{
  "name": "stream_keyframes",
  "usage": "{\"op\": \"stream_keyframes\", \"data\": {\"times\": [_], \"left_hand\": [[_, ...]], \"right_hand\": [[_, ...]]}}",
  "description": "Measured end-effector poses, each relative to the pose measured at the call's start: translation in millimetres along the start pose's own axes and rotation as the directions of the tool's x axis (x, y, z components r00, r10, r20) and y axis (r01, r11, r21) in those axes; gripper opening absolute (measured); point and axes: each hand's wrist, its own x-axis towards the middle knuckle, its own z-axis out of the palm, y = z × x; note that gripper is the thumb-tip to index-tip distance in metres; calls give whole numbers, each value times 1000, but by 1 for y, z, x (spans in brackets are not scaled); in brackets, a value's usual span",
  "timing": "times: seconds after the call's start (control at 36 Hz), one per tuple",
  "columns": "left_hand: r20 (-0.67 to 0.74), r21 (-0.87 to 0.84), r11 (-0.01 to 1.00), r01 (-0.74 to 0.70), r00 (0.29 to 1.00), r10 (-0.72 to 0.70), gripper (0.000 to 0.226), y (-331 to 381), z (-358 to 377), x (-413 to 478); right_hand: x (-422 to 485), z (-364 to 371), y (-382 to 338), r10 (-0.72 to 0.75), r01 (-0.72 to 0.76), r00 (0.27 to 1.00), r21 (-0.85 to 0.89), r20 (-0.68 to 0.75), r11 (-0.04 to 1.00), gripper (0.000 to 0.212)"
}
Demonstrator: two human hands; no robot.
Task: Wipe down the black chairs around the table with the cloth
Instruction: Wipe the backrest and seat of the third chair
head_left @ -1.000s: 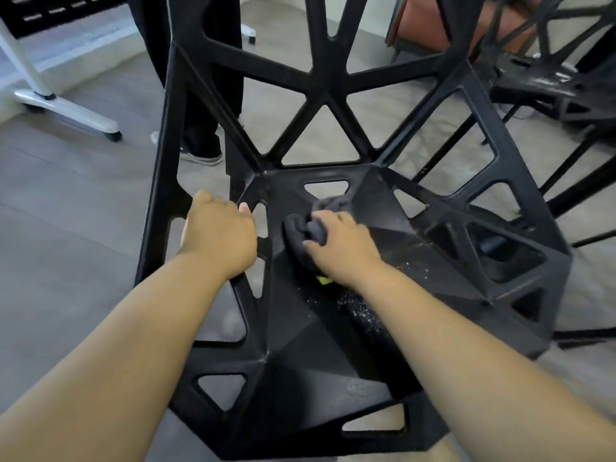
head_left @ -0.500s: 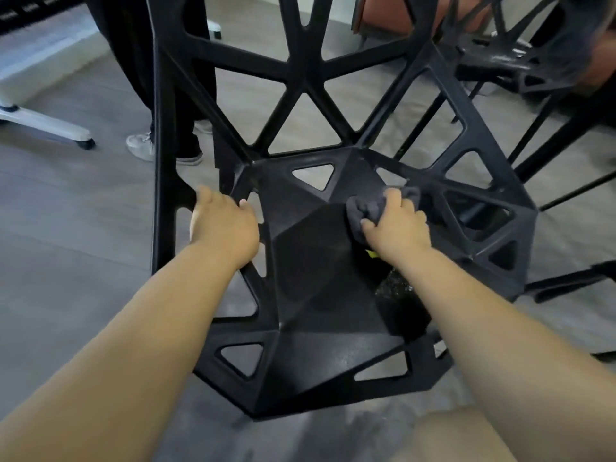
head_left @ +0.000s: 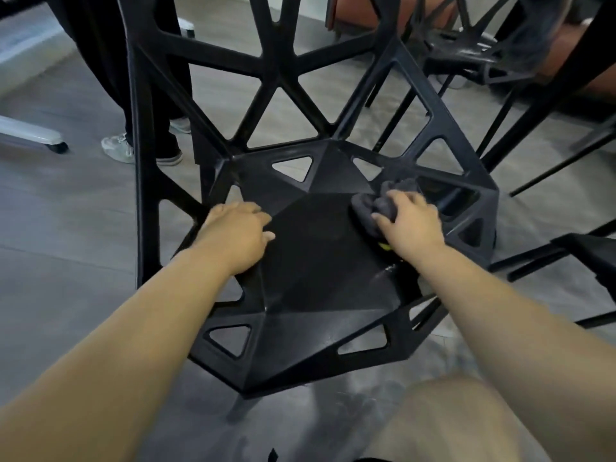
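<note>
Close below the head camera, a black faceted chair (head_left: 320, 261) of hard moulded material, seat and back pierced with triangular openings, standing on a grey plank-patterned floor (head_left: 66, 228). On the far right part of the seat, just beside the right-hand openings, a bunched dark grey soft cloth (head_left: 383, 203), pressed against the black surface. On top of it the right hand (head_left: 411, 225), fingers curled and closed round the bundle, thumb against its near side. Under the heel of that hand, a small yellow-green scrap (head_left: 385, 246), too small to identify. At the seat's left rim the left hand (head_left: 236, 238), fingers bent over the edge and clamped on it, thumb lying on the seat surface. Both forearms bare, reaching in from the bottom corners. Pale speckles on the seat near the right wrist. At lower right, a bare knee (head_left: 443, 418). Behind the chair back, upper left, a standing person's dark trouser legs (head_left: 160, 61) and pale sneakers (head_left: 118, 148). Further left, a white wheeled base (head_left: 30, 135). At upper right, well apart, a second black chair (head_left: 466, 58) of the same faceted kind, partly behind a blurred grey shape. At the right edge, part of another black frame (head_left: 586, 251).
</note>
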Motion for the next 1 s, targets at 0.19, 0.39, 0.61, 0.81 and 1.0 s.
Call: {"op": "stream_keyframes", "data": {"times": [0.19, 0.39, 0.61, 0.81, 1.0], "left_hand": [[137, -109, 994, -5, 990, 20, 37, 20, 18, 4], [74, -101, 994, 50, 996, -43, 35, 21, 19, 6], [18, -54, 996, 70, 997, -69, 33, 25, 14, 15], [-45, 48, 994, 96, 995, -93, 31, 46, 15, 17], [-11, 32, 990, 136, 991, -135, 42, 57, 14, 18]], "right_hand": [[-19, 19, -48, -236, 234, 971, 56, 39, 971, 54], [-4, 15, -18, -574, 565, 813, 111, 95, 818, 54], [57, 1, 9, 40, -66, 987, -163, -157, 984, 55], [27, 26, -39, -563, 518, 817, 268, 126, 812, 58], [72, -18, 47, -431, 427, 902, -226, 32, 876, 53]]}}
